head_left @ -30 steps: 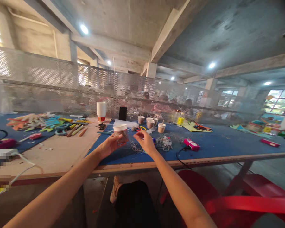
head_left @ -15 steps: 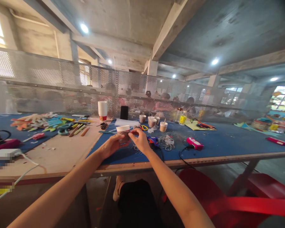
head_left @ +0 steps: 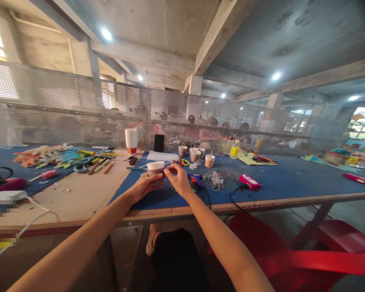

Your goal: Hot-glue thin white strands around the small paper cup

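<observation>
A white paper cup [head_left: 155, 165] with a brown band around its side is gripped by my left hand [head_left: 143, 186], fingers wrapped about its lower part. My right hand [head_left: 179, 179] is at the cup's right side, thumb and forefinger pinched together beside the band. What that pinch holds, if anything, is too small to tell. Just right of my hands lie a blue glue gun [head_left: 196, 179] and a tangle of pale cord [head_left: 214, 181]. Behind them is a yellow-handled tool [head_left: 185, 162]. Several brown-banded cups [head_left: 195, 155] stand farther back, near another cup [head_left: 209, 161] with a stick in it.
A stack of white cups [head_left: 131, 140] and a dark phone [head_left: 159, 143] stand at the back. Coloured pieces [head_left: 59, 156] and sticks [head_left: 95, 166] are heaped at left. A pink device [head_left: 250, 182] trails a cable at right. Red chairs [head_left: 261, 247] are below the table edge.
The cup has shifted slightly left and now sits more upright in my left hand. My right hand keeps its pinch beside it.
</observation>
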A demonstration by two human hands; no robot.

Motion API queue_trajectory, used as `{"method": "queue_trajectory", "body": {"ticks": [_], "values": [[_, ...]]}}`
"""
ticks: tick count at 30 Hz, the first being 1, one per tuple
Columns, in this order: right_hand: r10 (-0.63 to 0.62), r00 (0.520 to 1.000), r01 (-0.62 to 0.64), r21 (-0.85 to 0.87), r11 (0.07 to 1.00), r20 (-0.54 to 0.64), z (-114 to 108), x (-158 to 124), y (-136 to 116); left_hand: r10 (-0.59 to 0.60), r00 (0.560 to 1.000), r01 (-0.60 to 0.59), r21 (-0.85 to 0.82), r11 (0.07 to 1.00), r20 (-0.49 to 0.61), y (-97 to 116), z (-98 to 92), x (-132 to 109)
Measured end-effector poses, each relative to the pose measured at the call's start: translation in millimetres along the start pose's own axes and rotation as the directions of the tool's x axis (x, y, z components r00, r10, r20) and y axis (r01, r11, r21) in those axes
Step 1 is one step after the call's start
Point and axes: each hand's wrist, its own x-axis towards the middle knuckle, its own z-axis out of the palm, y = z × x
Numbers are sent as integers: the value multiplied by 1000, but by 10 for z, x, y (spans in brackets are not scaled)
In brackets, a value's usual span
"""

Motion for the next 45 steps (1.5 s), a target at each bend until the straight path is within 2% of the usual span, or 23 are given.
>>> {"method": "queue_trajectory", "body": {"ticks": [8, 45], "values": [[-5, 1000, 5, -10, 1000, -16, -8, -4, 50, -6, 999, 6, 7, 1000, -34, -38, -14, 51], [58, 998, -59, -59, 997, -7, -32, -12, 35, 25, 999, -25, 7, 1000, 45, 6, 35, -29]]}}
